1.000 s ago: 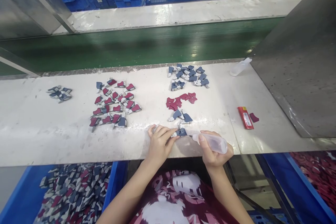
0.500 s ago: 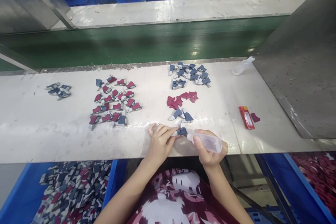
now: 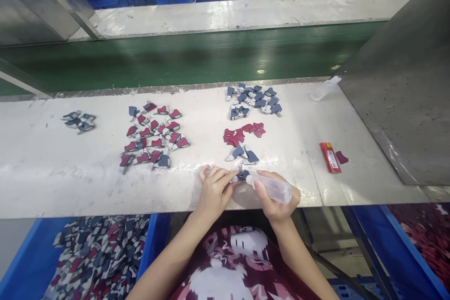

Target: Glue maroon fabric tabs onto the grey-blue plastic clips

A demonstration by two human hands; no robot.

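Note:
My left hand (image 3: 215, 191) pinches a small blue and grey plastic part (image 3: 242, 176) against the table near its front edge. Wrapped around a translucent squeeze bottle (image 3: 276, 189) is my right hand (image 3: 281, 206). The bottle lies tilted, its nozzle end at the blue part; the tip itself is hard to make out. Just beyond my hands lie two more blue and grey parts (image 3: 251, 155). Behind these is a loose group of flat maroon pieces (image 3: 232, 138), and farther back a cluster of blue and grey parts (image 3: 260, 98).
Assembled maroon-topped parts (image 3: 154, 143) spread at left, with a small dark group (image 3: 79, 122) farther left. A red box (image 3: 329, 157) and another bottle (image 3: 324, 90) are at right. Full blue bins (image 3: 147, 248) flank me below the table. A green belt (image 3: 211, 51) runs behind.
My right hand has shifted slightly left with the squeeze bottle, bringing its nozzle end over the blue part. My left hand stays in place.

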